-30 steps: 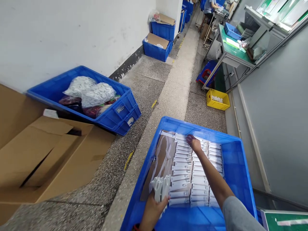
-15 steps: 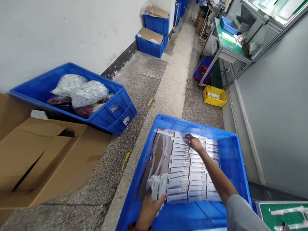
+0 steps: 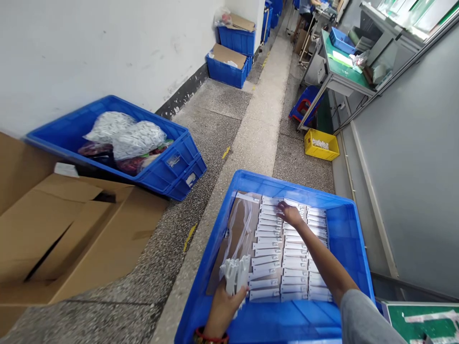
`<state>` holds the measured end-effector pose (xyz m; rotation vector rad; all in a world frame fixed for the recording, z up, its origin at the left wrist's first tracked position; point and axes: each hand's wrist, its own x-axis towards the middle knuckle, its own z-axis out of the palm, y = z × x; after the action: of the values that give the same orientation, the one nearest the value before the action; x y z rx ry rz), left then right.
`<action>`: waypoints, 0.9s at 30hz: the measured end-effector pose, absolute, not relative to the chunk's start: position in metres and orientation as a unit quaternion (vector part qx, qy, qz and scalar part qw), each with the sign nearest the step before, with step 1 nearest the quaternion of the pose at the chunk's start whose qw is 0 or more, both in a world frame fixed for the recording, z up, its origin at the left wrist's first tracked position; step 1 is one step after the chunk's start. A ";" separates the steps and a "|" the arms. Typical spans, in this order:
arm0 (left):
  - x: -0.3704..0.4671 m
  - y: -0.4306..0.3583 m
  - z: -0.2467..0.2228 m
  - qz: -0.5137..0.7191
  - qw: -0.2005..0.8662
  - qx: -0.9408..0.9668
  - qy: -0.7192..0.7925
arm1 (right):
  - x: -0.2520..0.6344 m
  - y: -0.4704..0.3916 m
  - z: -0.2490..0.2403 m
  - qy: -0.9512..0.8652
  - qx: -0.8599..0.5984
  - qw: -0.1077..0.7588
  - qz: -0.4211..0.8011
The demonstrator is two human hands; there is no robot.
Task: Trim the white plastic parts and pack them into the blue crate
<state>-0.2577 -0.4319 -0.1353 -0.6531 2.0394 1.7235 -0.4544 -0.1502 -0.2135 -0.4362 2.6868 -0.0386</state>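
A large blue plastic crate (image 3: 353,239) stands in front of me. Inside, white plastic strips (image 3: 267,253) lie in columns on brown cardboard (image 3: 215,273). My left hand (image 3: 223,306), over the crate's near left side, is closed around a bundle of white plastic pieces (image 3: 236,274). Near the far end of the columns, my right hand (image 3: 289,214) has its fingers bent and pinched at a white strip; the fingertips partly hide it. Thin translucent white bands (image 3: 247,215) trail along the cardboard beyond my left hand.
An open cardboard box (image 3: 118,248) sits at left, beside stacked blue crates (image 3: 179,165) holding bags of white parts (image 3: 138,138). A yellow bin (image 3: 322,152) stands on the floor near a green-topped workbench (image 3: 344,71). A person (image 3: 306,7) is far back. A grey partition (image 3: 416,143) runs along the right.
The view has shifted slightly, moving the surroundings a little to the right. Both hands stay nearly in place; the left still grips the bundle and the right stays at the far strips.
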 end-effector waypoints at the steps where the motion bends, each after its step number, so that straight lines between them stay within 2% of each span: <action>1: -0.257 -0.432 -0.136 0.615 0.191 -0.236 0.728 | -0.455 -0.155 -0.212 0.966 -0.157 0.203 -0.015; 10: -0.251 -0.434 -0.150 0.597 0.173 -0.245 0.744 | -0.485 -0.251 -0.231 0.974 -0.147 0.170 -0.036; 15: -0.244 -0.436 -0.160 0.629 0.180 -0.234 0.719 | -0.498 -0.265 -0.236 0.978 -0.112 0.161 -0.063; 22: -0.243 -0.438 -0.162 0.664 0.216 -0.267 0.665 | -0.473 -0.264 -0.203 0.960 -0.127 0.174 -0.182; 25: -0.246 -0.436 -0.155 0.666 0.221 -0.278 0.657 | -0.429 -0.261 -0.179 0.888 -0.212 0.270 -0.306; 27: -0.247 -0.435 -0.152 0.660 0.213 -0.268 0.669 | -0.401 -0.256 -0.165 0.732 -0.250 0.412 -0.481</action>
<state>-0.2474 -0.4352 -0.1523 -0.7450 1.8582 1.8312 -0.4007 -0.2557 -0.1652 -0.6294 1.8417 -1.2107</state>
